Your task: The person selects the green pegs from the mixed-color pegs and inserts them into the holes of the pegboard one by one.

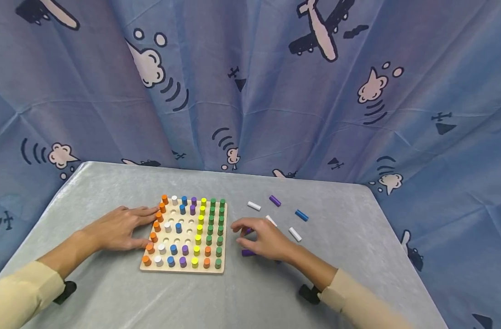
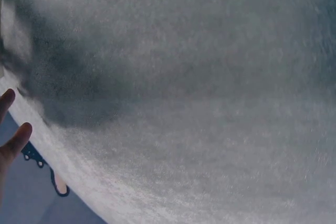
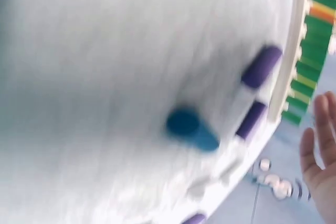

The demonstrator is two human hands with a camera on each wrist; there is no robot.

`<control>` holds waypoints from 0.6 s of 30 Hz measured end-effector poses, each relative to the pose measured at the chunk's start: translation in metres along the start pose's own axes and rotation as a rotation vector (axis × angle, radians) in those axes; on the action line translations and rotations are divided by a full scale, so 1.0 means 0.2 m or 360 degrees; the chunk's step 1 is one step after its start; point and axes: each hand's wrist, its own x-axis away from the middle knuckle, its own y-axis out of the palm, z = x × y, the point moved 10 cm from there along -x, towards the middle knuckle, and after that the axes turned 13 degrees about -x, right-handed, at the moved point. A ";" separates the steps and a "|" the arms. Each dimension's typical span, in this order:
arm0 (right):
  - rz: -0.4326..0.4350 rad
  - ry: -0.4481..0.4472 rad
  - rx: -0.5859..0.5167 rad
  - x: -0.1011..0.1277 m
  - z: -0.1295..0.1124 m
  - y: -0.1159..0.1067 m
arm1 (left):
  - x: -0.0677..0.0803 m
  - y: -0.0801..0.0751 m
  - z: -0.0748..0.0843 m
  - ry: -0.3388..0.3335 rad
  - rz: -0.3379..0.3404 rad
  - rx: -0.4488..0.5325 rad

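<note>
A wooden pegboard (image 1: pixel 182 268) holds rows of orange, white, blue, purple, yellow and green pegs, with several bare holes in its middle. At its left edge rests my left hand (image 1: pixel 120 228), thumb and fingers spread, fingertips touching the board's side. My right hand (image 1: pixel 264 237) hovers just right of the board, fingers loosely bent and nothing visible between them. Beneath and beside it lie purple pegs (image 1: pixel 248 252); in the right wrist view a purple peg (image 3: pixel 261 66) and a blue peg (image 3: pixel 191 128) lie on the cloth, apart from the right hand (image 3: pixel 323 150).
Loose on the grey table (image 1: pixel 340 283) beyond the right hand are a white peg (image 1: pixel 254 206), a purple peg (image 1: pixel 275 200), a blue peg (image 1: pixel 301 215) and another white peg (image 1: pixel 295 234). A blue patterned curtain (image 1: pixel 250 91) hangs along the table's far edge.
</note>
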 end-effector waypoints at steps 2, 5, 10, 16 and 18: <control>0.0007 0.0044 0.0007 0.02 0.02 -0.06 | 0.01 0.00 0.00 -0.0002 -0.0005 -0.0009; 0.0021 0.0094 0.0040 0.04 0.06 -0.16 | 0.02 0.00 -0.01 0.0002 -0.0021 -0.0035; 0.0090 0.0158 0.0065 0.09 0.11 -0.35 | 0.01 -0.01 0.00 0.0020 -0.0058 -0.0071; 0.0181 0.0282 0.0139 0.16 0.19 -0.54 | 0.01 -0.06 0.00 -0.0014 -0.0094 0.0026; 0.0206 0.0332 0.0163 0.18 0.22 -0.60 | 0.01 -0.08 -0.02 -0.0046 -0.0128 0.0075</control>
